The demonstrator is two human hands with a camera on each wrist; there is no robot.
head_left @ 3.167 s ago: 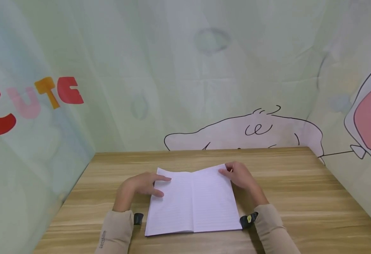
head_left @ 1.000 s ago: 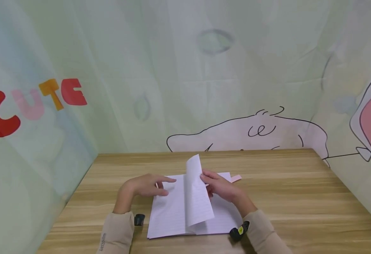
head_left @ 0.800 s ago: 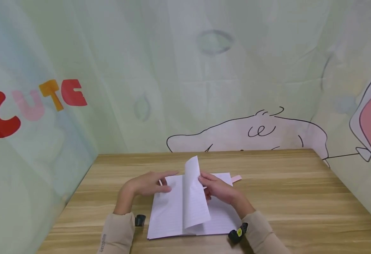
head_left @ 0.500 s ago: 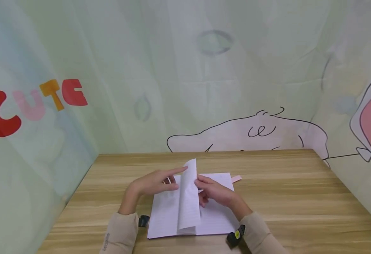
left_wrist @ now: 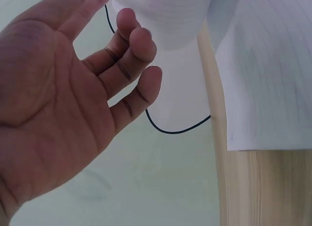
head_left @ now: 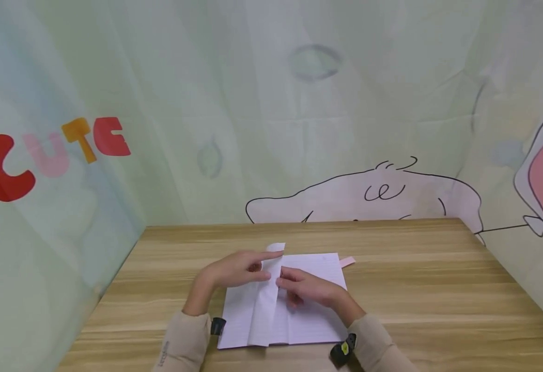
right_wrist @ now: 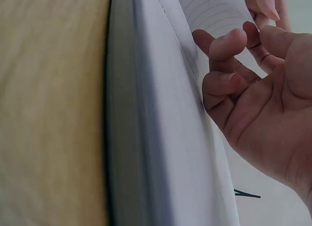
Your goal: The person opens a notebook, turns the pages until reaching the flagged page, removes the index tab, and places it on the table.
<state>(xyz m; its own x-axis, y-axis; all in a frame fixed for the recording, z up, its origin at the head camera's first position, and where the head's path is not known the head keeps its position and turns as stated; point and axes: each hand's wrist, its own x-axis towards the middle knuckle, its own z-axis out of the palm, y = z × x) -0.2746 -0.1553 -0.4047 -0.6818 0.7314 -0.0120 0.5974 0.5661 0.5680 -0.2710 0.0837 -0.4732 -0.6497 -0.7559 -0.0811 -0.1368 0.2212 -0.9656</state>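
A notebook (head_left: 317, 323) with lined white pages lies spread on the wooden table. One page (head_left: 263, 307) is lifted and bends over toward the left side. My right hand (head_left: 310, 287) pinches the free edge of that page between thumb and index finger; the right wrist view has the same pinch, the right hand (right_wrist: 265, 99) close above the notebook's page stack (right_wrist: 180, 153). My left hand (head_left: 234, 269) lays its straight index finger across the upper part of the page, thumb lower on it. In the left wrist view the left hand (left_wrist: 53, 89) has its other fingers loosely bent.
A pink tab (head_left: 347, 262) sticks out at the notebook's upper right edge. The wooden table (head_left: 420, 289) reaches back to a pale printed curtain (head_left: 262, 113) with coloured letters and a cartoon drawing. Black straps (head_left: 341, 352) circle both wrists.
The right hand has carried the page from the notebook's right side over to the left, baring the page beneath. The left hand has shifted right, from the left page onto the turning page.
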